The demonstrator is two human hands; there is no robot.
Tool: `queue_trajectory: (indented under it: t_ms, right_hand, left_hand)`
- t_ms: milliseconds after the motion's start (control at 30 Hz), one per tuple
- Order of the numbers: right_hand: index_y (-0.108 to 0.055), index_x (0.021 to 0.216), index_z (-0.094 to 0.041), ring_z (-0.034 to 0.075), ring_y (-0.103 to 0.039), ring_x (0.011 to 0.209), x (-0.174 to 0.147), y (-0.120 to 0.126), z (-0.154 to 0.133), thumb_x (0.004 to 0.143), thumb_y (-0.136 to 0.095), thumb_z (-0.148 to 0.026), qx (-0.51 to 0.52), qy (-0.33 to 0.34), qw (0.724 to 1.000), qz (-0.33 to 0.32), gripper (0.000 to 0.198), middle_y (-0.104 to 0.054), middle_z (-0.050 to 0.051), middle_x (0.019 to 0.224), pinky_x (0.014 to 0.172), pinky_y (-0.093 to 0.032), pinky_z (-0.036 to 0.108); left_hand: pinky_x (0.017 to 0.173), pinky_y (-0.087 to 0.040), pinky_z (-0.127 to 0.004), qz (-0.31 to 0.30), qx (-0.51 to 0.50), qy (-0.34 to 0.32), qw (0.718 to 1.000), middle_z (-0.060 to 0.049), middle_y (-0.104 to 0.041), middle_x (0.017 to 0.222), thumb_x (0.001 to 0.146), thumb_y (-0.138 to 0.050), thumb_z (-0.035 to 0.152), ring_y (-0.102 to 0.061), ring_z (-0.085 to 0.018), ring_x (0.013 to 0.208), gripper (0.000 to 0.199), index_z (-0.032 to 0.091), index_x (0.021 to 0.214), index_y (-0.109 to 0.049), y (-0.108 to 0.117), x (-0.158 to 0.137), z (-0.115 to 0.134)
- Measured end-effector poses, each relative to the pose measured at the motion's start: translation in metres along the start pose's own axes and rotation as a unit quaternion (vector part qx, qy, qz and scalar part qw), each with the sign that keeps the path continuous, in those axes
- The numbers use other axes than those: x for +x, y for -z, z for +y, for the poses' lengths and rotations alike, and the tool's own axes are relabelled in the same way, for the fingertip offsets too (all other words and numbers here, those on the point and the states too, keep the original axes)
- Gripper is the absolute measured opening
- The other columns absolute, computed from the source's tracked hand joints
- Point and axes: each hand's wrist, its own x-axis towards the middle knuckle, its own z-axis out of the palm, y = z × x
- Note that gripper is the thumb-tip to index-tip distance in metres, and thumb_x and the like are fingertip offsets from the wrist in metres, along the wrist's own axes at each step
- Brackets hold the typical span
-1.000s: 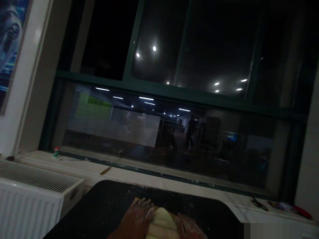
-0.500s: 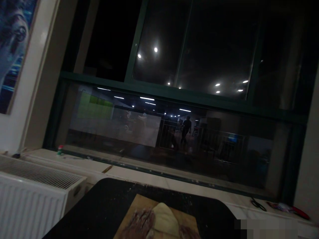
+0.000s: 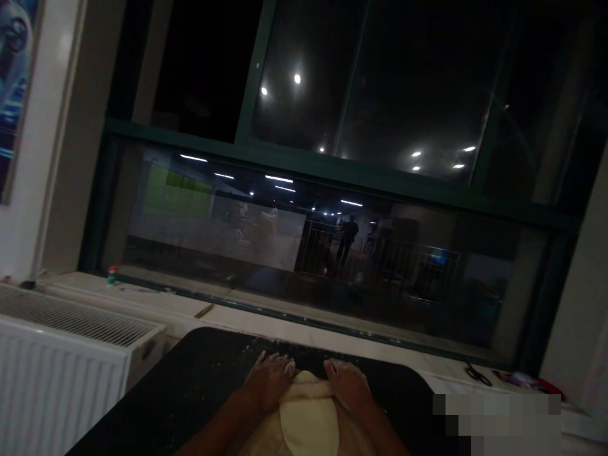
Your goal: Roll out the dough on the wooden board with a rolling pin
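A pale, flattened sheet of dough [image 3: 310, 423] lies on a wooden board [image 3: 263, 438] at the bottom of the view. Across its far part runs a thin rolling pin [image 3: 311, 391], light in colour and partly covered by the hands. My left hand [image 3: 272, 378] is on the pin's left end, its floury fingers bent over it. At the right end, my right hand [image 3: 349, 382] rests on the pin in the same manner. The pin's ends are hidden under both hands.
The board lies on a black table [image 3: 190, 383] dusted with flour. Behind are a windowsill [image 3: 266, 324] and a dark window. A white radiator [image 3: 61, 373] stands left. Scissors [image 3: 477, 375] lie on the sill at right, a small red-and-green container [image 3: 113, 275] at left.
Both hands have moved forward, away from me, to the dough's far part. The view has shifted slightly. A distant figure seen in the window has moved a little left.
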Motion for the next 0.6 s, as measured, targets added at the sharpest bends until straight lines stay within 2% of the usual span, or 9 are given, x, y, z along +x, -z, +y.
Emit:
queue_trajectory:
  t_ms: [133,200,267,367,467,533,600]
  right_hand:
    - [-0.077,0.111,-0.022,0.026,-0.071,0.114,0.026,-0.005,-0.005,0.104,-0.034,-0.038,-0.043,-0.028,0.998,-0.024,0.047,-0.078,0.012,0.117,0.099,-0.052,0.039]
    - [-0.077,0.114,-0.021,0.025,-0.071,0.116,0.031,-0.006,-0.006,0.105,-0.032,-0.039,-0.051,-0.038,0.997,-0.031,0.049,-0.077,0.012,0.119,0.099,-0.052,0.038]
    - [-0.076,0.115,-0.021,0.024,-0.071,0.115,0.029,-0.005,-0.008,0.105,-0.033,-0.036,-0.060,-0.036,0.997,-0.038,0.047,-0.077,0.012,0.120,0.099,-0.053,0.037]
    - [-0.076,0.117,-0.021,0.024,-0.070,0.117,0.013,-0.002,-0.007,0.100,-0.041,-0.020,-0.080,-0.008,0.995,-0.053,0.039,-0.077,0.012,0.120,0.102,-0.052,0.035]
    - [-0.072,0.127,-0.019,0.026,-0.061,0.132,-0.018,-0.003,0.001,0.094,-0.044,-0.010,-0.094,0.033,0.994,-0.040,0.045,-0.069,0.013,0.135,0.113,-0.046,0.039]
    - [-0.068,0.135,-0.021,0.027,-0.051,0.141,-0.041,-0.009,0.012,0.092,-0.044,-0.011,-0.086,0.066,0.994,-0.004,0.050,-0.060,0.010,0.147,0.119,-0.042,0.042]
    - [-0.065,0.139,-0.026,0.028,-0.047,0.143,-0.065,-0.020,0.027,0.094,-0.045,-0.018,-0.058,0.096,0.993,0.034,0.051,-0.055,0.007,0.151,0.119,-0.043,0.043]
  left_hand:
    - [0.098,-0.054,-0.052,0.016,0.019,0.051,0.998,-0.018,-0.075,0.118,0.102,-0.035,0.021,-0.070,-0.032,0.110,0.045,0.019,0.140,-0.061,0.004,0.006,0.000]
    - [0.086,-0.058,-0.048,0.019,0.026,0.070,0.997,-0.019,-0.075,0.113,0.103,-0.033,0.020,-0.071,-0.033,0.105,0.046,0.018,0.140,-0.061,0.006,0.008,0.001]
    - [0.083,-0.059,-0.046,0.024,0.027,0.077,0.996,-0.018,-0.076,0.110,0.104,-0.034,0.021,-0.072,-0.033,0.102,0.045,0.019,0.137,-0.064,0.006,0.008,0.002]
    - [0.100,-0.055,-0.050,0.039,0.020,0.065,0.997,-0.014,-0.076,0.119,0.103,-0.040,0.022,-0.070,-0.032,0.113,0.039,0.020,0.131,-0.068,0.004,0.002,0.009]
    - [0.118,-0.040,-0.058,0.061,0.011,0.047,0.997,-0.013,-0.066,0.142,0.102,-0.042,0.019,-0.058,-0.034,0.133,0.040,0.020,0.135,-0.065,0.001,-0.013,0.021]
    - [0.120,-0.036,-0.060,0.082,0.005,0.033,0.996,-0.013,-0.062,0.147,0.102,-0.039,0.018,-0.054,-0.034,0.138,0.044,0.019,0.139,-0.062,0.000,-0.027,0.030]
    - [0.121,-0.038,-0.058,0.112,-0.002,0.011,0.994,-0.013,-0.060,0.149,0.102,-0.036,0.016,-0.054,-0.034,0.139,0.047,0.019,0.143,-0.059,-0.003,-0.041,0.037]
